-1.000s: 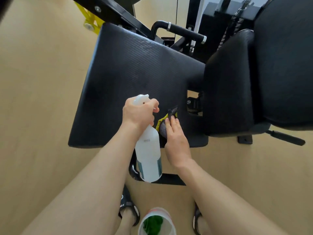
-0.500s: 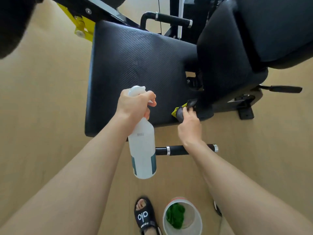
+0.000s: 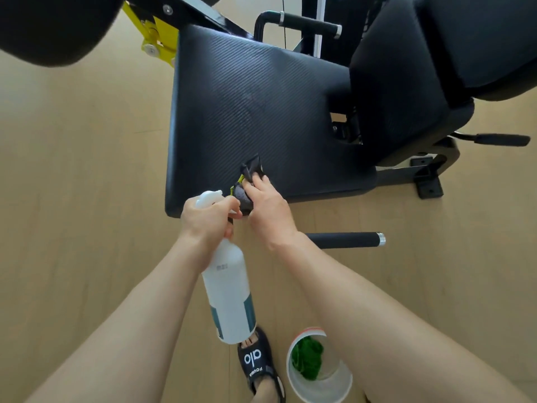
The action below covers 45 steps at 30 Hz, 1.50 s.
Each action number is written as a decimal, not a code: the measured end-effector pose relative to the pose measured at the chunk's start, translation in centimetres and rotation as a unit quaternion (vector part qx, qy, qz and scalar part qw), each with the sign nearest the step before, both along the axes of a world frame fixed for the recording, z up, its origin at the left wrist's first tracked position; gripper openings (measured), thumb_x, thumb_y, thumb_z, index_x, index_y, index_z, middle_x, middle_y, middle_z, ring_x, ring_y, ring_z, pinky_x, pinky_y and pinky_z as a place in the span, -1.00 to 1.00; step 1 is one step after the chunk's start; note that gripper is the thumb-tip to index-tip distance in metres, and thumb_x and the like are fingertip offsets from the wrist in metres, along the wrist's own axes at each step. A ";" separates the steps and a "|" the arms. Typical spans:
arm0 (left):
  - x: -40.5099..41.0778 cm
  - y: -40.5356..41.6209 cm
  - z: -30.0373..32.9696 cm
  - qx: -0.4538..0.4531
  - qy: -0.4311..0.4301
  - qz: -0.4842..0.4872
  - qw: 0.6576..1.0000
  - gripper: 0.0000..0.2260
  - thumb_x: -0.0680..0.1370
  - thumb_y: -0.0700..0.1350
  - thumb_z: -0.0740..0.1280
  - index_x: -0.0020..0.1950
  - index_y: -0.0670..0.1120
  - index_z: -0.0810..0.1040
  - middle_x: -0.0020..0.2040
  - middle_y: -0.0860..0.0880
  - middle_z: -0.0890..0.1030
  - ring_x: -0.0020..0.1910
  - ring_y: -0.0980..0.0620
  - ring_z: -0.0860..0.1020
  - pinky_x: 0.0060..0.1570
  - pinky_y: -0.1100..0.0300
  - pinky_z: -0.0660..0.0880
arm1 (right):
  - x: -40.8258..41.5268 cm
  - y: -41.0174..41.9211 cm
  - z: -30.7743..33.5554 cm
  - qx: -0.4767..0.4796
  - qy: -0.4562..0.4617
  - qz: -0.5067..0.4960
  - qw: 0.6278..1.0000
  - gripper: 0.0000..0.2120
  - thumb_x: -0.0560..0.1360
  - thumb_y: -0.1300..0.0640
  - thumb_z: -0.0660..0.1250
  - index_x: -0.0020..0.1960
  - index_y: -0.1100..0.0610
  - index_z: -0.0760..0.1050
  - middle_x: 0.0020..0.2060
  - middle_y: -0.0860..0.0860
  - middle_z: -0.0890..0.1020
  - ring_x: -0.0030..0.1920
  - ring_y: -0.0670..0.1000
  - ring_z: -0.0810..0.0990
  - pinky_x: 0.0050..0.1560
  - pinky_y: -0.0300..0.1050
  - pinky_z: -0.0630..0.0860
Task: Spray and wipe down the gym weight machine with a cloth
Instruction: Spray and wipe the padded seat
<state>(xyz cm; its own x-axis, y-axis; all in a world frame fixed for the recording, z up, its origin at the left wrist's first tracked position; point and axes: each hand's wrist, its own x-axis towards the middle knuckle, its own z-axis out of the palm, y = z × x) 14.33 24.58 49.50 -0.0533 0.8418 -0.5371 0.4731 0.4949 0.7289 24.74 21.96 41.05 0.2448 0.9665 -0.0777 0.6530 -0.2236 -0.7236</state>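
On seat pad (image 3: 247, 112): one cloth (image 3: 247, 184).

Wooden floor (image 3: 72, 199) under machine frame (image 3: 427, 181), white bucket (image 3: 319, 385), sandalled foot (image 3: 258, 365).
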 end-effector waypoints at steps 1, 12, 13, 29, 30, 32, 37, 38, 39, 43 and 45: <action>-0.1 -0.2 0.1 0.002 0.005 -0.004 1.000 -0.85 0.46 -0.25 0.42 -0.30 -0.13 0.53 -0.32 -0.09 0.66 -0.55 -0.03 0.35 -0.26 0.06 0.40 | 0.6 -0.8 0.0 0.005 -0.007 0.029 1.000 -0.53 0.52 0.38 0.24 0.41 0.17 0.46 0.47 0.06 0.40 0.47 0.12 0.28 0.33 -0.12 0.31; 2.8 -3.7 0.2 -0.009 0.050 -0.103 0.993 -0.80 0.45 -0.13 0.39 -0.21 -0.29 0.61 -0.20 -0.27 0.67 -0.41 -0.07 0.46 -0.35 0.16 0.42 | 4.4 -10.2 -1.4 -0.027 -0.073 0.056 0.995 -0.58 0.48 0.38 0.32 0.32 0.20 0.53 0.15 0.10 0.62 0.20 0.14 0.53 0.06 0.09 0.58; 3.1 -4.1 0.0 -0.011 0.055 -0.112 0.992 -0.79 0.48 -0.15 0.38 -0.16 -0.32 0.62 -0.22 -0.27 0.63 -0.41 -0.05 0.45 -0.40 0.21 0.41 | 4.7 -10.6 -1.5 -0.019 -0.085 0.061 0.994 -0.56 0.44 0.41 0.34 0.31 0.23 0.54 0.14 0.12 0.63 0.18 0.17 0.56 0.03 0.08 0.60; 5.1 -8.2 -2.7 -0.030 0.052 -0.126 0.990 -0.81 0.49 -0.15 0.39 -0.12 -0.30 0.61 -0.29 -0.16 0.54 -0.37 -0.08 0.45 -0.40 0.18 0.41 | 8.2 -12.5 -1.2 -0.146 -0.145 0.123 0.971 -0.35 0.24 0.20 0.43 0.29 0.09 0.31 0.12 0.00 0.40 0.14 0.07 0.38 0.29 -0.05 0.37; 5.1 -8.2 -2.8 -0.030 0.054 -0.123 0.990 -0.80 0.49 -0.13 0.39 -0.09 -0.29 0.63 -0.24 -0.20 0.60 -0.37 -0.06 0.47 -0.41 0.19 0.42 | 7.7 -12.1 -1.4 -0.153 -0.160 0.129 0.967 -0.33 0.23 0.17 0.44 0.30 0.08 0.29 0.12 0.00 0.39 0.14 0.07 0.37 0.31 -0.04 0.35; 5.0 -8.1 -3.1 -0.028 0.053 -0.117 0.991 -0.82 0.49 -0.12 0.40 -0.08 -0.24 0.64 -0.10 -0.24 0.67 -0.37 -0.04 0.48 -0.47 0.26 0.44 | 7.1 -11.4 -1.9 -0.171 -0.182 0.128 0.960 -0.32 0.23 0.12 0.43 0.30 0.06 0.28 0.10 0.00 0.39 0.10 0.07 0.37 0.29 -0.03 0.34; 5.1 -7.5 -3.6 -0.010 0.056 -0.126 0.990 -0.85 0.51 -0.13 0.39 -0.21 -0.17 0.56 -0.14 -0.24 0.63 -0.37 -0.03 0.46 -0.49 0.28 0.38 | 7.3 -9.8 -2.3 -0.191 -0.200 0.114 0.954 -0.57 0.32 0.16 0.43 0.11 0.02 0.33 -0.07 -0.03 0.44 -0.09 0.05 0.40 -0.06 -0.06 0.39; 5.1 -7.3 -3.7 -0.004 0.058 -0.127 0.990 -0.85 0.52 -0.13 0.40 -0.23 -0.15 0.55 -0.18 -0.22 0.61 -0.38 -0.03 0.46 -0.49 0.27 0.38 | 7.4 -9.3 -2.3 -0.201 -0.195 0.113 0.953 -0.62 0.36 0.15 0.43 0.09 0.01 0.36 -0.11 -0.04 0.47 -0.12 0.05 0.46 -0.12 -0.06 0.42; 5.1 -7.2 -3.7 0.001 0.060 -0.127 0.990 -0.83 0.52 -0.13 0.40 -0.24 -0.15 0.55 -0.23 -0.19 0.57 -0.38 -0.03 0.46 -0.48 0.25 0.38 | 7.6 -8.8 -2.3 -0.223 -0.185 0.116 0.950 -0.68 0.39 0.14 0.43 0.07 0.01 0.39 -0.14 -0.03 0.52 -0.16 0.04 0.52 -0.19 -0.07 0.45; 5.0 -6.8 -4.1 0.003 0.065 -0.133 0.989 -0.84 0.50 -0.14 0.40 -0.25 -0.16 0.53 -0.31 -0.13 0.49 -0.36 -0.04 0.46 -0.40 0.19 0.36 | 9.2 -5.7 -2.0 -0.378 -0.098 0.186 0.902 -0.77 0.27 0.12 0.51 -0.12 0.03 0.53 -0.24 0.02 0.61 -0.27 0.02 0.58 -0.35 -0.20 0.44; 5.0 -6.7 -4.2 0.003 0.064 -0.132 0.989 -0.84 0.50 -0.16 0.40 -0.22 -0.22 0.54 -0.32 -0.13 0.49 -0.36 -0.04 0.45 -0.38 0.18 0.37 | 9.6 -5.5 -2.0 -0.391 -0.083 0.191 0.896 -0.80 0.26 0.13 0.50 -0.17 0.04 0.53 -0.28 0.01 0.59 -0.30 0.02 0.56 -0.37 -0.22 0.41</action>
<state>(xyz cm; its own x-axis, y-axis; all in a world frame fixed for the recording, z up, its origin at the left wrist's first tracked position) 19.31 17.88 45.29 0.1014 0.8388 -0.5349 0.6738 0.3376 0.6573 34.31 16.48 39.04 -0.0224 0.6483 -0.7611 0.8744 -0.3564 -0.3293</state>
